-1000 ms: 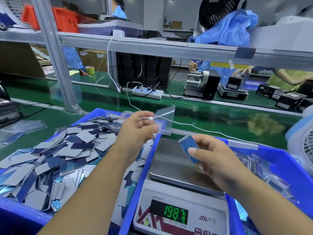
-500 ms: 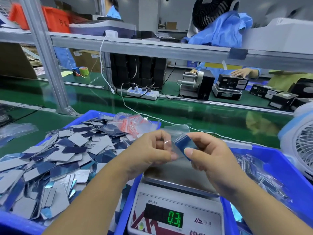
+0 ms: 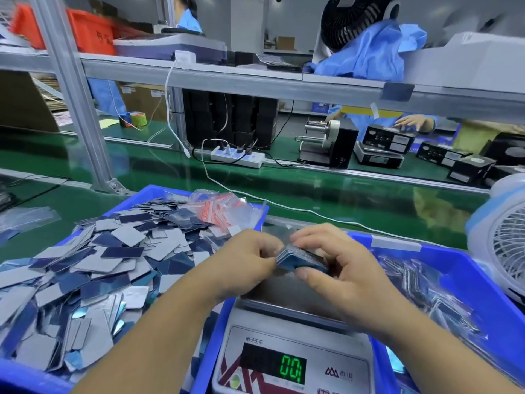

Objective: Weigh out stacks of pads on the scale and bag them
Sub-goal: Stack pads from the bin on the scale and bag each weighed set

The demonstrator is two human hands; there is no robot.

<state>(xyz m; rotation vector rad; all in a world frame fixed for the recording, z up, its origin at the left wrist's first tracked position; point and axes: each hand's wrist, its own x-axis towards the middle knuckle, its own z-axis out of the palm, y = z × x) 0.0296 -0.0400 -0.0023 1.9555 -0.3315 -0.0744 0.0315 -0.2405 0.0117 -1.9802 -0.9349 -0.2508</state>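
Note:
Above the steel pan of the scale (image 3: 289,304) my two hands meet. My right hand (image 3: 335,268) grips a stack of blue pads (image 3: 299,258) between thumb and curled fingers. My left hand (image 3: 244,260) pinches a clear bag (image 3: 277,233) at the stack's left end; the bag shows faintly behind my fingers. How far the stack sits inside the bag is hidden. The scale's green display (image 3: 292,368) reads near zero. A blue bin (image 3: 159,194) on the left holds several loose grey and blue pads (image 3: 93,268).
A pile of red-striped empty bags (image 3: 224,207) lies at the left bin's far corner. On the right, a second blue bin (image 3: 466,268) holds bagged stacks (image 3: 426,291). A white fan (image 3: 502,240) stands at the far right. A white cable (image 3: 312,211) crosses the green belt behind.
The stack came off the scale, whose reading fell from 198.7 to near zero. My left hand brought the clear bag down to the stack, and both hands now work together above the pan.

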